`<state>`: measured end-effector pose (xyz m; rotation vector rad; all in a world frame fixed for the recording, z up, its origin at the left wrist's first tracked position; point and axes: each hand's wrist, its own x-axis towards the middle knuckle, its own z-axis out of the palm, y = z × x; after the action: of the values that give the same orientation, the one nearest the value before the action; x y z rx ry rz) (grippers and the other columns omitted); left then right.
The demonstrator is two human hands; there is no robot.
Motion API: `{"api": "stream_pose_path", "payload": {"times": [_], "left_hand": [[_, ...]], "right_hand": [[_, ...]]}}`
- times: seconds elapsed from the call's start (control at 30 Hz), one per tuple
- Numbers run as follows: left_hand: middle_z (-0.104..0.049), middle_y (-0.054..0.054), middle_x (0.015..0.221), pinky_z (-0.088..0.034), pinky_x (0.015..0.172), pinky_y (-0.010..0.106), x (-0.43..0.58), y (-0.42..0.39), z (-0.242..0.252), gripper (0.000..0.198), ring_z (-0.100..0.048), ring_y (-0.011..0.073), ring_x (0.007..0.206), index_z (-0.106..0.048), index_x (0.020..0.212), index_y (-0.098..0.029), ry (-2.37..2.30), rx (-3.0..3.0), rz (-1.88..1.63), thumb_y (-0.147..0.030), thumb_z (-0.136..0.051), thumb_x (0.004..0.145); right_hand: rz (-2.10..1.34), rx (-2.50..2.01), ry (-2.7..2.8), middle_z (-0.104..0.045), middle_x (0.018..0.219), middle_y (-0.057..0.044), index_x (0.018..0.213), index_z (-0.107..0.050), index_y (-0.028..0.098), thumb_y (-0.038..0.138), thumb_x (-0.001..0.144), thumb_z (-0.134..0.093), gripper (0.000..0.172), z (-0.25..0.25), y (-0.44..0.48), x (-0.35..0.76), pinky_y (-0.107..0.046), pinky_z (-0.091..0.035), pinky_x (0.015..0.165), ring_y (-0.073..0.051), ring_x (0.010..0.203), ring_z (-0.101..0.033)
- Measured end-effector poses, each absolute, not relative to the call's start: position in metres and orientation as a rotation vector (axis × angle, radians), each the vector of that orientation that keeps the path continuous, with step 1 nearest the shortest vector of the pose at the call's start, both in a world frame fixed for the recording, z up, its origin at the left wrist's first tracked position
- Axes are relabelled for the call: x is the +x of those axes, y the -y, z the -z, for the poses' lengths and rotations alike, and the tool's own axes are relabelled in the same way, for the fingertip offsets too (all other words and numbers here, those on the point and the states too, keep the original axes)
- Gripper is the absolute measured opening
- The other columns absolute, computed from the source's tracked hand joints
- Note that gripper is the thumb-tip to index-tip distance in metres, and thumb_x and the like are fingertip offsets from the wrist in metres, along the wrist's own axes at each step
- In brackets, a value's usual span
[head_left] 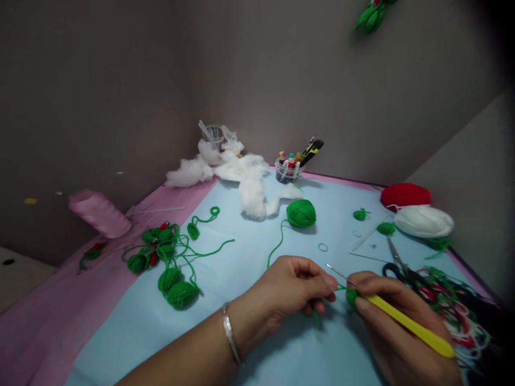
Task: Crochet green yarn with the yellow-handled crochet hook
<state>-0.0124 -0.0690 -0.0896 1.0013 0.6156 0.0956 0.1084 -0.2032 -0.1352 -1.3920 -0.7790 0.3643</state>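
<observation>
My right hand (402,321) is closed around a crochet hook (410,326) with a yellow handle, its metal tip pointing up and left. Between the same fingers sits a small green crocheted piece (351,296). My left hand (300,287), wearing a silver bracelet on the wrist, pinches green yarn (341,288) that runs to that piece. A strand also leads from behind my left hand up to a green yarn ball (301,213). Part of the crocheted piece is hidden by my right fingers.
Green crocheted pieces (181,294) with tails lie at left, near a pink thread cone (100,213). White stuffing (252,195) and a pen cup (287,170) stand behind. At right are red yarn (405,197), white yarn (424,221), scissors (396,256) and tangled scraps (458,316).
</observation>
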Motion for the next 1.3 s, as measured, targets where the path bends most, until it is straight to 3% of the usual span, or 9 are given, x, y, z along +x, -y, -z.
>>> {"api": "stream_pose_path", "payload": {"times": [0.3, 0.5, 0.6, 0.67, 0.73, 0.9, 1.07, 1.17, 1.3], "left_hand": [[-0.051, -0.006, 0.055, -0.033, 0.057, 0.024, -0.011, 0.072, 0.079, 0.031, -0.041, 0.0074, 0.053, -0.060, 0.064, -0.017, -0.668, 1.068, -0.184, -0.040, -0.082, 0.067], [-0.049, 0.000, 0.058, -0.037, 0.069, 0.029, -0.016, 0.073, 0.086, 0.048, -0.046, 0.0133, 0.062, -0.057, 0.044, -0.019, -0.605, 1.533, -0.257, -0.044, -0.064, 0.085], [-0.050, 0.002, 0.063, -0.037, 0.072, 0.031, -0.017, 0.076, 0.093, 0.038, -0.049, 0.0164, 0.067, -0.066, 0.052, -0.020, -0.657, 1.757, -0.408, -0.037, -0.062, 0.087], [-0.056, 0.004, 0.072, -0.040, 0.077, 0.031, -0.016, 0.079, 0.095, 0.021, -0.053, 0.0188, 0.076, -0.077, 0.070, -0.021, -0.632, 1.751, -0.452, -0.026, -0.062, 0.085], [-0.063, 0.006, 0.085, -0.042, 0.084, 0.031, -0.014, 0.081, 0.095, 0.023, -0.056, 0.0198, 0.087, -0.080, 0.085, -0.020, -0.614, 1.626, -0.468, -0.014, -0.059, 0.079], [-0.067, 0.005, 0.084, -0.044, 0.083, 0.030, -0.011, 0.083, 0.093, 0.012, -0.056, 0.0141, 0.077, -0.078, 0.075, -0.014, -0.576, 0.929, -0.260, -0.016, -0.071, 0.065], [-0.069, 0.002, 0.074, -0.044, 0.081, 0.030, -0.011, 0.082, 0.091, 0.061, -0.058, 0.0129, 0.072, -0.078, 0.081, -0.012, -0.646, 0.709, -0.243, -0.023, -0.096, 0.024], [-0.070, 0.001, 0.070, -0.044, 0.078, 0.027, -0.011, 0.081, 0.088, 0.062, -0.058, 0.0112, 0.069, -0.077, 0.078, -0.011, -0.671, 0.687, -0.299, -0.023, -0.097, 0.020], [-0.068, -0.001, 0.064, -0.044, 0.072, 0.026, -0.010, 0.080, 0.086, 0.061, -0.057, 0.0095, 0.063, -0.077, 0.078, -0.011, -0.661, 0.666, -0.315, -0.022, -0.096, 0.022]], "right_hand": [[-0.315, -1.509, 0.753, -0.069, 0.091, -0.006, 0.082, -0.069, 0.025, 0.035, 0.074, -0.081, 0.017, 0.144, 0.208, 0.113, -0.021, -0.056, 0.070, -0.018, 0.084, -0.067], [-0.315, -1.501, 0.745, -0.069, 0.091, -0.004, 0.083, -0.069, 0.026, 0.033, 0.075, -0.080, 0.015, 0.139, 0.208, 0.112, -0.018, -0.055, 0.070, -0.016, 0.083, -0.067], [-0.330, -1.435, 0.840, -0.067, 0.086, -0.004, 0.081, -0.069, 0.026, 0.030, 0.078, -0.078, 0.010, 0.135, 0.207, 0.109, -0.020, -0.056, 0.068, -0.016, 0.079, -0.067], [-0.317, -1.420, 0.883, -0.067, 0.084, -0.004, 0.081, -0.070, 0.026, 0.027, 0.079, -0.077, 0.008, 0.134, 0.206, 0.107, -0.020, -0.056, 0.066, -0.016, 0.078, -0.068], [-0.276, -1.425, 0.901, -0.068, 0.085, -0.004, 0.082, -0.070, 0.026, 0.025, 0.079, -0.077, 0.008, 0.133, 0.205, 0.107, -0.019, -0.056, 0.066, -0.016, 0.078, -0.068], [-0.169, -1.465, 1.023, -0.069, 0.085, -0.003, 0.081, -0.069, 0.026, 0.022, 0.081, -0.073, 0.006, 0.130, 0.204, 0.107, -0.018, -0.057, 0.069, -0.015, 0.078, -0.069], [-0.157, -1.590, 1.072, -0.072, 0.092, -0.004, 0.087, -0.073, 0.027, 0.029, 0.083, -0.071, 0.005, 0.123, 0.206, 0.094, -0.022, -0.059, 0.075, -0.018, 0.084, -0.070], [-0.036, -1.654, 1.050, -0.072, 0.104, -0.002, 0.097, -0.077, 0.030, 0.027, 0.086, -0.068, 0.014, 0.123, 0.209, 0.089, -0.023, -0.056, 0.085, -0.017, 0.093, -0.069], [0.011, -1.598, 1.136, -0.072, 0.109, -0.001, 0.103, -0.078, 0.034, 0.024, 0.085, -0.070, 0.022, 0.135, 0.212, 0.099, -0.018, -0.055, 0.080, -0.015, 0.093, -0.070]]}}
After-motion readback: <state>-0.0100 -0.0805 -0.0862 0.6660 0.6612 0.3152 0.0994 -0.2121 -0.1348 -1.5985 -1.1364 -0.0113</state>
